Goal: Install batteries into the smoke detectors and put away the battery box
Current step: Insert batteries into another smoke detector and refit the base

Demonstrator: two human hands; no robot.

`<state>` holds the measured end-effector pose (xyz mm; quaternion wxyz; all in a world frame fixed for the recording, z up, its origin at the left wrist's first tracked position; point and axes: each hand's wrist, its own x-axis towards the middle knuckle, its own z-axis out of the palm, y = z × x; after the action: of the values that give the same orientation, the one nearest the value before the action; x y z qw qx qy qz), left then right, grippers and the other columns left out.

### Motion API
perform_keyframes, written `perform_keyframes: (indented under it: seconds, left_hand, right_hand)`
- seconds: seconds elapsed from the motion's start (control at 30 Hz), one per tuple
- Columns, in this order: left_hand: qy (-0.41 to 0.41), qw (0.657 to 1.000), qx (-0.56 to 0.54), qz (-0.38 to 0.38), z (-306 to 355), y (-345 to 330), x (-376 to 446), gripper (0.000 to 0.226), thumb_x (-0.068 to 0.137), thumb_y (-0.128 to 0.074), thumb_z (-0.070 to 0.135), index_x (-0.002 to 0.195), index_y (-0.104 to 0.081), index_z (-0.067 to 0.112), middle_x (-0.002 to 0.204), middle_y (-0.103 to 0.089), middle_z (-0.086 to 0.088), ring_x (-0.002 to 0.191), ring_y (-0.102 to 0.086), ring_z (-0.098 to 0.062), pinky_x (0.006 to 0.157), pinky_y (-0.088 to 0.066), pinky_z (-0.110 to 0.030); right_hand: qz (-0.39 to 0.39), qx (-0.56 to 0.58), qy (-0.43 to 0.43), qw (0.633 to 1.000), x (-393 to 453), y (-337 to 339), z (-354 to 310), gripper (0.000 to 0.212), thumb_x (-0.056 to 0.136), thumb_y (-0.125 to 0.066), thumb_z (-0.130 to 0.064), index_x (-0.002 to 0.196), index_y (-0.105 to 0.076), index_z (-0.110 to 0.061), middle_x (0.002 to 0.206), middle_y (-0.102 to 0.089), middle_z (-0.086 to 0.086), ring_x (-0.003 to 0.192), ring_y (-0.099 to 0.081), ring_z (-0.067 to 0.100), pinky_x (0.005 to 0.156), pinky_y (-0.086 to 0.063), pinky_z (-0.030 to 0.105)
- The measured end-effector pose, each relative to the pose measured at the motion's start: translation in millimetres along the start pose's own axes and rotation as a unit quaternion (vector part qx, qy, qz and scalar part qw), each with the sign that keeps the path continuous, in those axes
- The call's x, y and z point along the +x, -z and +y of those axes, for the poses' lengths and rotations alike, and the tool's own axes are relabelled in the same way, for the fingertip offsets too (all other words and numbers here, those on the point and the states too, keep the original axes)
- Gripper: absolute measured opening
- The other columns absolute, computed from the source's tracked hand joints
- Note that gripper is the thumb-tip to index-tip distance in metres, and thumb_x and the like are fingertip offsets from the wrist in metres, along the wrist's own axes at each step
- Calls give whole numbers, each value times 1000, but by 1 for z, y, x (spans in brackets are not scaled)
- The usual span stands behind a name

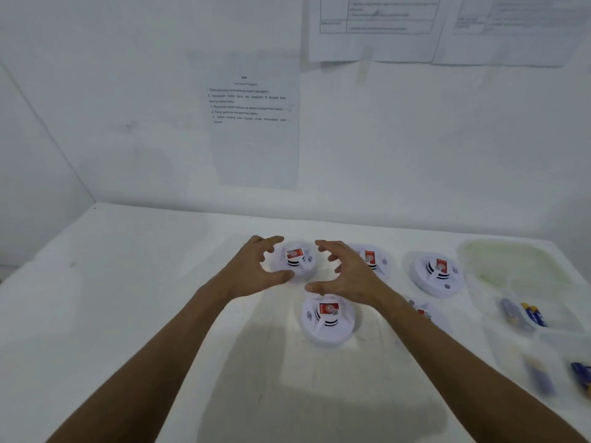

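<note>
1. Both hands reach forward over the desk (128, 282), the left hand (256, 270) and right hand (348, 273) facing each other with fingers spread and loosely curved, holding nothing.
2. White and matte, the desk runs under both forearms to a white wall (128, 123); a second wall meets it at a corner far left of the left hand.
3. On the wall above the hands hangs a printed sheet (252, 123) with numbered lines, too blurred to read; more sheets (431, 27) with tables hang up and to the right.
4. Between the two hands, just beyond the fingertips, sits a white round detector (295, 259) with a red label on top; the left hand's fingers arch around its left edge, though I cannot tell whether they touch it.
5. Just below the hands, nearer the person, lies a second detector (327, 319).
6. Behind the right hand a third detector (372, 260) is partly hidden; a fourth (436, 273) stands further right; a fifth (423, 314) peeks out just past the right wrist.
7. Far right of the right hand sits a clear box (543, 334) with compartments, its open lid (511, 260) lying beyond it.
8. Inside the compartments lie blue and yellow batteries (524, 314), blurred.
</note>
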<state>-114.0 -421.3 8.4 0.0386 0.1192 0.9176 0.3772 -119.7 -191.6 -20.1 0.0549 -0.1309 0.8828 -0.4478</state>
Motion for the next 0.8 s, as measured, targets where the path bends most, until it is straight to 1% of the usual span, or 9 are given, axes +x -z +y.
perform_keyframes:
  seconds: [0.07,0.17,0.3,0.37,0.4,0.5,0.6,0.7,0.8]
  left_hand:
    - [13,1000,9,-3,-3,5,7,74,73,-83,35,136,-47,25,103,-47,19,92,-46,-6,72,-38,-7]
    - [21,999,31,-19,-13,6,18,76,71,-85,29,137,-46,22,100,-42,28,92,-45,-7,82,-40,-14]
    - [26,995,65,-66,-24,-1,33,72,74,-83,20,135,-48,5,110,-54,4,90,-43,-12,69,-34,2]
    - [36,992,68,-97,-23,-5,39,64,77,-80,15,131,-51,-2,116,-56,-12,92,-43,-14,67,-33,4]
    - [42,991,69,-106,-22,-7,41,63,77,-80,16,130,-52,-2,115,-55,-13,93,-42,-14,67,-33,3]
    - [59,993,65,-84,-32,-14,46,67,69,-86,26,126,-56,6,109,-51,-1,95,-42,-10,72,-31,-7]
    - [69,995,52,-55,-35,-17,44,74,61,-90,35,125,-57,16,110,-49,6,94,-44,-10,81,-35,-18]
    - [55,997,29,-37,-23,-12,36,81,58,-91,38,130,-55,24,121,-51,8,97,-48,-9,83,-39,-20]
    - [19,999,12,-30,1,-6,26,77,61,-89,38,129,-54,33,123,-54,14,98,-52,-6,79,-41,-13]
  right_hand:
    - [-7,-11,1,1000,16,-3,-1,91,67,-90,-36,144,-42,-26,138,-47,-7,117,-52,15,91,-49,28]
    - [-11,-20,-12,1000,34,-7,4,91,68,-90,-31,145,-40,-24,143,-45,-5,124,-51,17,99,-47,30]
    - [-46,-27,-37,998,50,-16,13,100,67,-90,-30,149,-33,-24,149,-41,-2,135,-43,17,109,-40,34]
    - [-62,-40,-38,997,58,-21,15,103,66,-91,-27,149,-32,-19,150,-40,1,137,-40,18,113,-35,33]
    - [-70,-45,-36,996,61,-23,15,104,65,-92,-25,149,-32,-16,150,-40,3,138,-39,18,114,-33,32]
    - [-70,-52,-30,996,70,-28,18,113,57,-95,-31,149,-32,-14,153,-38,5,142,-34,22,118,-28,37]
    - [-74,-54,-16,996,68,-25,19,110,60,-94,-27,149,-32,-13,154,-36,5,143,-32,20,117,-23,30]
    - [-80,-51,16,995,58,-7,13,113,57,-95,-30,150,-33,-13,148,-38,2,135,-37,15,114,-32,30]
    - [-82,-41,38,995,38,19,2,110,59,-95,-30,150,-33,-19,140,-38,-4,124,-41,11,104,-41,27]
